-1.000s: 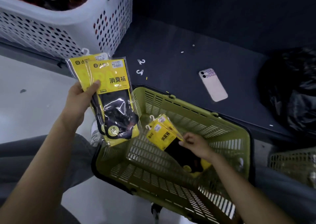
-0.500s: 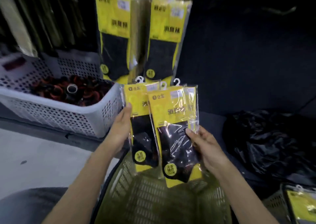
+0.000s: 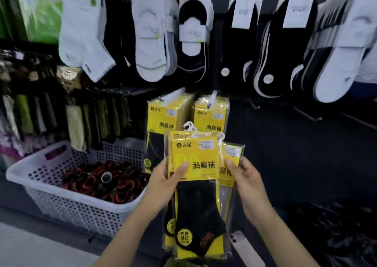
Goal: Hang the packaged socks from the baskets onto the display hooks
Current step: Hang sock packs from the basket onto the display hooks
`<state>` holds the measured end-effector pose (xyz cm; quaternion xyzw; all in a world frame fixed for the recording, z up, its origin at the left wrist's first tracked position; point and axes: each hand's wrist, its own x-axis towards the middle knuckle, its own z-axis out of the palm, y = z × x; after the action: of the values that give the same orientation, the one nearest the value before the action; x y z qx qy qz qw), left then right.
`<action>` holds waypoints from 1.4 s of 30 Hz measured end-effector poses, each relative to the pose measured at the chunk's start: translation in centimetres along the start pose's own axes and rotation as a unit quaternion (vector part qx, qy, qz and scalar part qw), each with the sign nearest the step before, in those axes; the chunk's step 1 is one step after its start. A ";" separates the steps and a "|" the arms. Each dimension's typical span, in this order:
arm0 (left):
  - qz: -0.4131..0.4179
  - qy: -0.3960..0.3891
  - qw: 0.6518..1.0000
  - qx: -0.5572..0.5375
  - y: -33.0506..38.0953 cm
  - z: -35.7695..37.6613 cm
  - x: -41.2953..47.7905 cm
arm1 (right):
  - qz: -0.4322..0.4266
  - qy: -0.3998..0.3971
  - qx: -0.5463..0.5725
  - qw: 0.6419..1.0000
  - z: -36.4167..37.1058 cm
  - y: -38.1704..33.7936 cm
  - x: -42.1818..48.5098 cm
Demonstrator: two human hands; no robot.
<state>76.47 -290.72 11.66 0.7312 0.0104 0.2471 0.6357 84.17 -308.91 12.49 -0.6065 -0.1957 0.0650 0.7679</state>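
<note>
Packaged socks (image 3: 194,187), a fanned stack, are held by both side edges: left hand (image 3: 163,187) with thumb over the front pack, right hand (image 3: 247,183) pinching the rear pack. Their long axis runs 12 to 6, with the hanger tabs (image 3: 188,127) at 12, just under the hung packs (image 3: 163,119) on the display hooks (image 3: 175,94).

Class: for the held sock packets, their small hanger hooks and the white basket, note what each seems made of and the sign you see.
Sock packets: probably clear glossy plastic film over yellow printed card; glare streaks and wrinkles show on the surface.
Hanger hooks: probably white moulded plastic; they look thin, smooth and curled.
White basket: rigid matt plastic, by its perforated walls and rolled rim.
</note>
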 end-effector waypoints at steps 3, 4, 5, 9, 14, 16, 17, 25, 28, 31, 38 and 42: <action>0.022 0.044 0.999 -0.008 1.0 -1.9 1.3 | -0.022 0.056 0.032 0.998 0.3 -1.2 2.3; 0.029 0.070 0.997 -0.006 1.3 -2.8 1.7 | -0.024 0.073 0.042 0.996 0.3 -1.5 3.0; 0.035 0.094 0.995 -0.001 1.6 -3.7 2.0 | -0.024 0.082 0.044 0.995 0.3 -1.8 3.7; 0.042 0.146 0.988 0.028 2.4 -6.8 3.2 | -0.048 0.080 -0.006 0.996 0.8 -2.9 6.3; 0.043 0.175 0.981 0.065 3.0 -8.9 4.0 | -0.079 0.071 -0.073 0.992 2.1 -2.5 9.6; 0.044 0.176 0.981 0.071 2.8 -9.1 4.1 | -0.081 0.070 -0.099 0.989 2.7 -1.8 10.9; 0.043 0.178 0.981 0.069 2.8 -9.1 4.2 | -0.075 0.075 -0.104 0.989 2.9 -1.3 11.5; 0.032 0.167 0.985 0.039 2.3 -7.7 5.0 | -0.053 0.204 -0.175 0.962 3.0 0.9 15.7; 0.028 0.160 0.986 0.032 2.3 -6.9 5.1 | -0.055 0.256 -0.214 0.941 2.7 0.8 15.3; 0.026 0.149 0.988 0.015 2.1 -6.3 5.0 | -0.086 0.252 -0.205 0.942 2.7 0.9 12.9; 0.002 0.085 0.996 -0.030 1.9 -2.7 5.0 | -0.079 -0.007 -0.103 0.991 6.6 -1.9 6.2; 0.004 0.107 0.994 -0.016 1.7 -1.4 5.1 | -0.049 -0.006 -0.072 0.996 6.4 -2.8 5.4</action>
<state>79.85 -288.04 15.16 0.6902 0.0717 0.3271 0.6415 86.30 -302.00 17.53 -0.6496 -0.2337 0.0162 0.7232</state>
